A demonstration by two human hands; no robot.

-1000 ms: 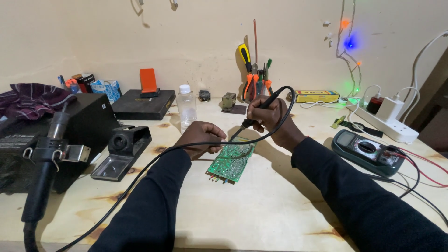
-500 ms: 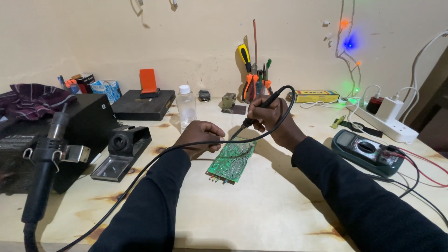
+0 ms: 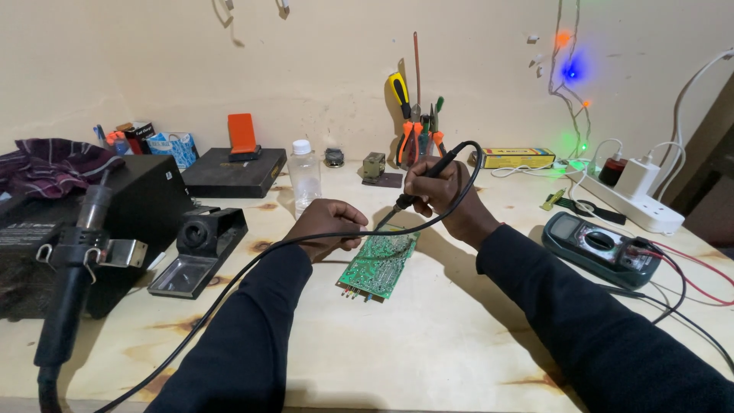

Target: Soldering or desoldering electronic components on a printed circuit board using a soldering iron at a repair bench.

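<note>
While the right hand (image 3: 440, 191) grips a soldering iron (image 3: 424, 182), its tip points down at the green circuit board (image 3: 380, 261). Curled fingers (image 3: 340, 233) of the left hand (image 3: 327, 227) press the board's upper left edge against the wooden table (image 3: 428, 336).

I see both my arms in long dark sleeves, reaching forward from the lower edge of the view and converging toward the middle. My left hand (image 3: 327, 226) lies low with its back turned up, knuckles raised and fingers curled downward, the fingertips tucked out of sight beneath the hand. My right hand (image 3: 442, 193) sits higher and a little farther out, wrist bent, with thumb and fingers closed in a pen-style pinch. The right forearm crosses in from the lower right at a slant; the left forearm comes up more steeply. The hands are near each other, not touching.
</note>
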